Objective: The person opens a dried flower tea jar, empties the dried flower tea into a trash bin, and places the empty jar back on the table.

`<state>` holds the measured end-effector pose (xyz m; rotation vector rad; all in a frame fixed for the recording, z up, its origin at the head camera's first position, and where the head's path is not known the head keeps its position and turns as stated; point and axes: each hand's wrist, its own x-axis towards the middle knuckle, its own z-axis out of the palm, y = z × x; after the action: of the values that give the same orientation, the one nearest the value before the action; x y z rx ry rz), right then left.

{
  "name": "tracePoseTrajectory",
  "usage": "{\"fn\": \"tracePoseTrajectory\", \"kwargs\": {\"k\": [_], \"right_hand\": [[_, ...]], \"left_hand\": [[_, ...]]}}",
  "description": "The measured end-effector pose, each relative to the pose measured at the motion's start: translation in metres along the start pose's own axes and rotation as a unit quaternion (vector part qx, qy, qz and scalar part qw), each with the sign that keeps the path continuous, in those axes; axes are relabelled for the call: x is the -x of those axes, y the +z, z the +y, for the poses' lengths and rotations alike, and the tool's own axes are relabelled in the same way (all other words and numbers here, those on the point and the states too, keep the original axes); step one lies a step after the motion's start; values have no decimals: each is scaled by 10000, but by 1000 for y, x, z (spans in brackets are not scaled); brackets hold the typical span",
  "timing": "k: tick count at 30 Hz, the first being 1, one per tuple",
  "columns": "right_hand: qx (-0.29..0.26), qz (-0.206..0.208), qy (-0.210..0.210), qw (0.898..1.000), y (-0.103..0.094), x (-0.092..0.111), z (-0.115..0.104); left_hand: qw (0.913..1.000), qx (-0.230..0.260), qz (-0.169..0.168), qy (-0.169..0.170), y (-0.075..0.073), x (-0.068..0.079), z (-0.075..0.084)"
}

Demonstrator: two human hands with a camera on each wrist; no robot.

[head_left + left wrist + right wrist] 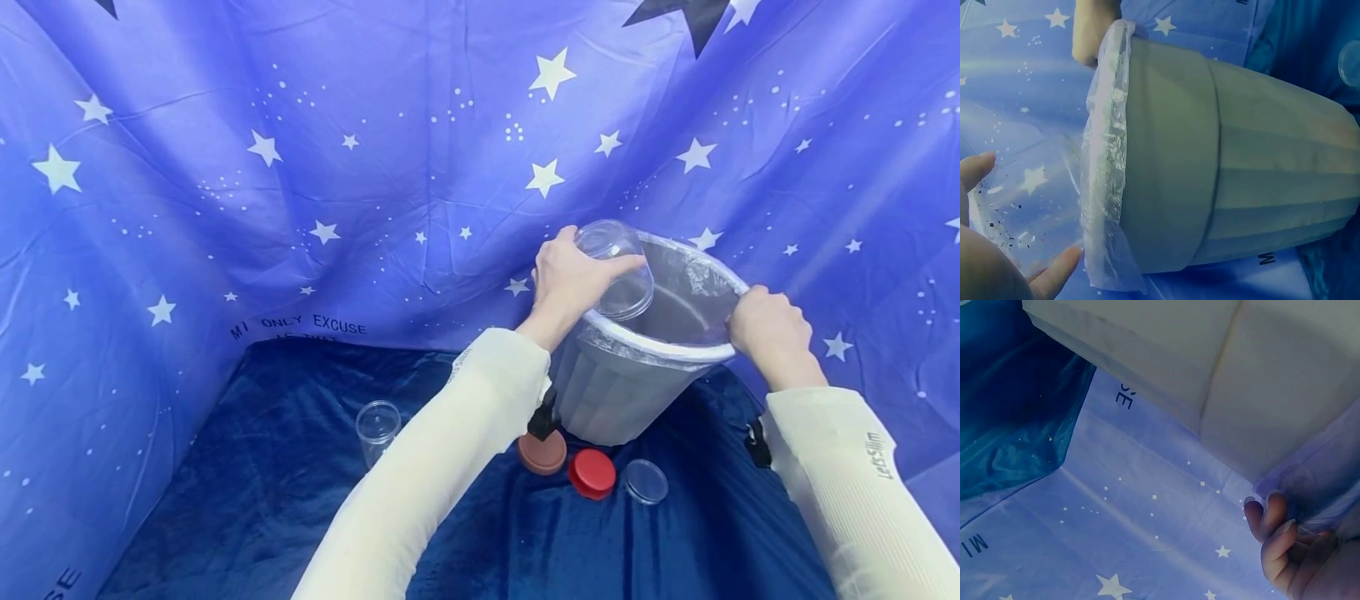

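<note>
Over the near-left rim of a grey trash bin [615, 392], my left hand [567, 273] grips a clear plastic jar [632, 293], thumb on one side and fingers on the other. The jar tilts toward the bin's mouth. Small dark specks show in the jar [1007, 225] in the left wrist view. My right hand [772, 327] holds the bin's right rim, over a clear plastic liner [705, 279]. In the right wrist view its fingers [1279, 540] are curled by the rim and liner. The bin leans, and its deeper inside is hidden.
A second clear jar [377, 423] stands left of my left forearm, partly hidden. Before the bin lie a brown lid [542, 454], a red lid [594, 473] and a clear lid [647, 482] on dark blue cloth [247, 500]. Starry blue curtain [420, 167] surrounds the space.
</note>
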<state>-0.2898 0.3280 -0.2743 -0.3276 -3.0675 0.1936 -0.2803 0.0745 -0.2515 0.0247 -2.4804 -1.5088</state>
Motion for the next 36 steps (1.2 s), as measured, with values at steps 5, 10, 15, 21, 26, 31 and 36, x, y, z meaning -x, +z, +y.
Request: {"fn": "tracePoseTrajectory", "kwargs": {"k": [5, 10, 15, 21, 26, 31, 36], "right_hand": [[13, -7, -25, 10000, 0, -1, -1], [23, -19, -17, 10000, 0, -2, 1], [21, 8, -44, 10000, 0, -2, 2], [16, -49, 43, 10000, 0, -2, 2], [6, -24, 22, 10000, 1, -2, 2], [8, -29, 14, 10000, 1, -1, 1], [3, -3, 9, 10000, 0, 0, 2]], "left_hand": [[9948, -580, -390, 738, 2, 1, 2], [9847, -930, -722, 1283, 5, 2, 2], [9702, -1251, -988, 1825, 4, 0, 1], [9479, -1419, -1350, 2513, 2, 0, -3], [9430, -1397, -1480, 2633, 1, 1, -6], [9436, -1414, -1374, 2661, -1, 0, -8], [9529, -1255, -1243, 2464, -4, 0, -13]]}}
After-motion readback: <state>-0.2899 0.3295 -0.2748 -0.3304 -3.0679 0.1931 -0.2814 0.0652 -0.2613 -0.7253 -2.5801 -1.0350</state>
